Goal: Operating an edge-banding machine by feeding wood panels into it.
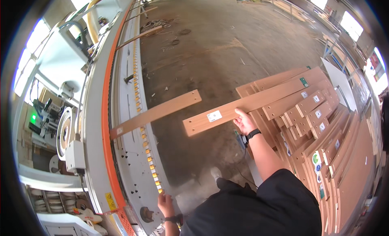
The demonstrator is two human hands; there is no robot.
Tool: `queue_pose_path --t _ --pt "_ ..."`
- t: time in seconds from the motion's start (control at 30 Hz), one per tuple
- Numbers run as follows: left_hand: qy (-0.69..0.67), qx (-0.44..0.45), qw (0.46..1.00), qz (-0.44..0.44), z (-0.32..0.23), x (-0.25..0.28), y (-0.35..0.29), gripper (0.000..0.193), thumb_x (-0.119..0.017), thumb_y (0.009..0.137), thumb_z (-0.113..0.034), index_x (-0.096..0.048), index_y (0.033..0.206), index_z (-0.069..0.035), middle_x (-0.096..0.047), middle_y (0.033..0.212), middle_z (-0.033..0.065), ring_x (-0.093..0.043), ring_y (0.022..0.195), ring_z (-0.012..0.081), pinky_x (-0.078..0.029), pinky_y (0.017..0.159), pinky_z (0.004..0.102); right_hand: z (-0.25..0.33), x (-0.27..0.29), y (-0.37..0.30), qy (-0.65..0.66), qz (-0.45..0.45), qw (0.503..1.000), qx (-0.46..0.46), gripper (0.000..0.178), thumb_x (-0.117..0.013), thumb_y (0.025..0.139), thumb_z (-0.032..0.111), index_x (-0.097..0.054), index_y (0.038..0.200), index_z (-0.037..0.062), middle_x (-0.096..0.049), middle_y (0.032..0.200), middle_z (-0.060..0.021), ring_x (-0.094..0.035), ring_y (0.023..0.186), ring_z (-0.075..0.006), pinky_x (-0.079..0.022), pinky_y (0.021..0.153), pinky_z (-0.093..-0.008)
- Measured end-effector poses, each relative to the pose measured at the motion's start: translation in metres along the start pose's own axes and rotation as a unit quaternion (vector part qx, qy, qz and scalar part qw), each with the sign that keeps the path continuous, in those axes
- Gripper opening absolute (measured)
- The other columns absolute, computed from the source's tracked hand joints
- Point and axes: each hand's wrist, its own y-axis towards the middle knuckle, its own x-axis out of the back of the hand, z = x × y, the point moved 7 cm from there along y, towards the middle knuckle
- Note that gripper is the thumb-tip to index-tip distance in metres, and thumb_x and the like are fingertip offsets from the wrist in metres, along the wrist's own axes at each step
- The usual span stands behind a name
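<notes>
My right hand (245,121) is closed on the near edge of a long brown wooden board (239,108). A white label (214,116) sits near the board's left end, beside two small holes. The board's right part reaches over a stack of similar boards (291,110). My left hand (165,204) is low beside the machine's edge, by the row of yellow-and-white rollers (148,159). Its fingers are loosely bent, and nothing shows in them. Another wooden board (158,113) lies across the machine bed, its right end jutting past the rollers.
The long machine has an orange rail (107,126) and a grey bed (131,167). Farther along it lies another strip of wood (142,36). Cables and scraps (158,23) lie on the concrete floor (210,45). More boards (344,171) are piled at the right.
</notes>
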Motion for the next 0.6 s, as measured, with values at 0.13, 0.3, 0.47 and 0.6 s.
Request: queue_pose_path --t 0.13,0.3,0.47,0.6 --pt "-0.116 0.026 0.985 0.123 -0.070 -0.044 -0.002 0.036 -0.064 0.100 -0.009 -0.061 0.133 0.007 -0.073 0.098 0.0098 -0.069 0.081 0.0136 -0.055 0.070 0.0262 -0.038 -0.061 -0.060 -0.032 0.118 0.991 -0.048 0.021 -0.079 0.094 0.019 -0.068 0.111 0.0164 -0.071 0.102 0.0032 -0.067 0.087 -0.0101 -0.056 0.073 -0.0276" --pt "-0.309 -0.026 0.933 0.183 -0.135 -0.067 -0.002 0.043 -0.060 0.107 -0.019 -0.052 0.142 0.005 -0.072 0.122 0.0155 -0.071 0.109 0.0266 -0.060 0.092 0.0410 -0.125 -0.130 -0.150 -0.059 0.208 0.969 -0.118 0.014 -0.079 0.093 0.015 -0.071 0.103 0.0105 -0.070 0.096 0.0005 -0.066 0.085 -0.0105 -0.056 0.072 -0.0278" --pt "-0.575 0.064 0.808 0.114 -0.114 -0.050 -0.005 0.049 -0.049 0.110 -0.046 -0.056 0.139 -0.007 -0.070 0.127 0.0099 -0.070 0.112 0.0295 -0.061 0.093 0.0483 -0.186 -0.160 -0.231 -0.182 0.287 0.926 -0.161 0.017 -0.076 0.095 0.020 -0.071 0.104 0.0057 -0.070 0.091 -0.0013 -0.065 0.079 -0.0116 -0.052 0.070 -0.0284" --pt "-0.615 0.102 0.782 0.017 -0.052 -0.011 -0.020 0.054 -0.051 0.106 -0.055 -0.059 0.134 -0.010 -0.072 0.121 0.0095 -0.071 0.109 0.0286 -0.060 0.089 0.0480 -0.192 -0.148 -0.249 -0.530 0.492 0.691 -0.020 0.028 -0.080 0.090 0.035 -0.080 0.099 0.0089 -0.078 0.087 -0.0038 -0.073 0.082 -0.0116 -0.056 0.075 -0.0299"
